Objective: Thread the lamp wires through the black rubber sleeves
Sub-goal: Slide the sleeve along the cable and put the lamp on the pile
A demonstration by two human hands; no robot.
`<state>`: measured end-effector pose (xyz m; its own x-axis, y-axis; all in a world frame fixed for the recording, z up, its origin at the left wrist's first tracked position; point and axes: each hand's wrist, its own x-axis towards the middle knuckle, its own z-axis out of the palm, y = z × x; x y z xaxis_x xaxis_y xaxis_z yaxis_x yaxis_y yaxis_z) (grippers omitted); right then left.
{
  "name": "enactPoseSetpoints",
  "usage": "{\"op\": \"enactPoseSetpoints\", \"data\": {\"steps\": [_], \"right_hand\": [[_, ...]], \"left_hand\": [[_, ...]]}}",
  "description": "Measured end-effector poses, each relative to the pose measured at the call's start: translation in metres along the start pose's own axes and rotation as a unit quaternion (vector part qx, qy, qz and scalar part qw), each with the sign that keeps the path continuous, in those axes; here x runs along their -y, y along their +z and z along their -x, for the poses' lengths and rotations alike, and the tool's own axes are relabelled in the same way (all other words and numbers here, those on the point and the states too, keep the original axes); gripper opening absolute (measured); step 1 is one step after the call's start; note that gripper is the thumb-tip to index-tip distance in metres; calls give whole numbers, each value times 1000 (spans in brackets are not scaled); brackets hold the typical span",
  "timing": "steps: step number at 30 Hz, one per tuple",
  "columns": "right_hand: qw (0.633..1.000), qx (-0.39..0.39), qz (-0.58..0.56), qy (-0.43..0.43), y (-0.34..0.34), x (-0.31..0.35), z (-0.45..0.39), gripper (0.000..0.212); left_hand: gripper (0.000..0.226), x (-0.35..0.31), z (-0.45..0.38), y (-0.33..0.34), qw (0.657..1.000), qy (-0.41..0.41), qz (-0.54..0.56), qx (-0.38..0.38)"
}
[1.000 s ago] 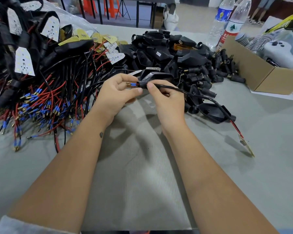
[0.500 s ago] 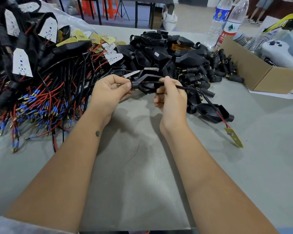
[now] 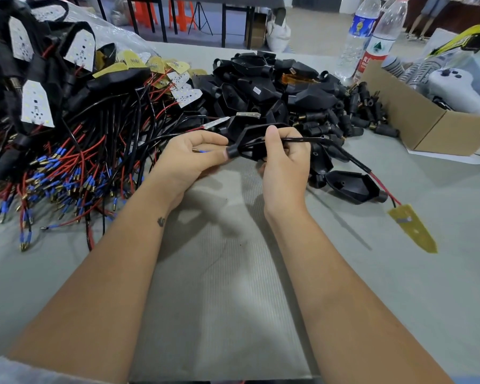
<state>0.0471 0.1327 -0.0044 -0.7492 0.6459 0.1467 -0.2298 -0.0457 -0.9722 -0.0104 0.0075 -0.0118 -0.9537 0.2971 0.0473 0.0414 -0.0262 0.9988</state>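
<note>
My left hand pinches the blue and brass terminal end of a lamp wire where it comes out of a black rubber sleeve. My right hand grips the sleeve and the black wire just behind it. That wire runs right over the table, turns red, and ends in a yellow LED board lying flat. A second black sleeve lies under the wire to the right of my right hand.
A heap of wired boards with red and black leads fills the left. Black sleeves and small plugs are piled behind my hands. A cardboard box and two water bottles stand at the far right.
The wire has been pulled left through the sleeve, so the yellow board slid closer. My right hand shifted its hold along the wire and sleeve.
</note>
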Motion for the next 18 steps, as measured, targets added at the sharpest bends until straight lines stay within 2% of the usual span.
{"op": "enactPoseSetpoints", "data": {"steps": [5, 10, 15, 18], "right_hand": [[998, -14, 47, -38, -2, -4, -5, 20], [996, -9, 77, -44, -6, -7, -7, 25], [989, 4, 135, -68, -6, -8, -8, 24], [982, 15, 176, -71, -6, -8, -8, 23]], "left_hand": [[21, 0, 3, 5, 996, 28, -88, 2], [19, 0, 5, 7, 985, 69, -159, 14], [19, -1, 10, 10, 920, 182, -348, 12], [22, -2, 11, 11, 894, 216, -392, 14]]}}
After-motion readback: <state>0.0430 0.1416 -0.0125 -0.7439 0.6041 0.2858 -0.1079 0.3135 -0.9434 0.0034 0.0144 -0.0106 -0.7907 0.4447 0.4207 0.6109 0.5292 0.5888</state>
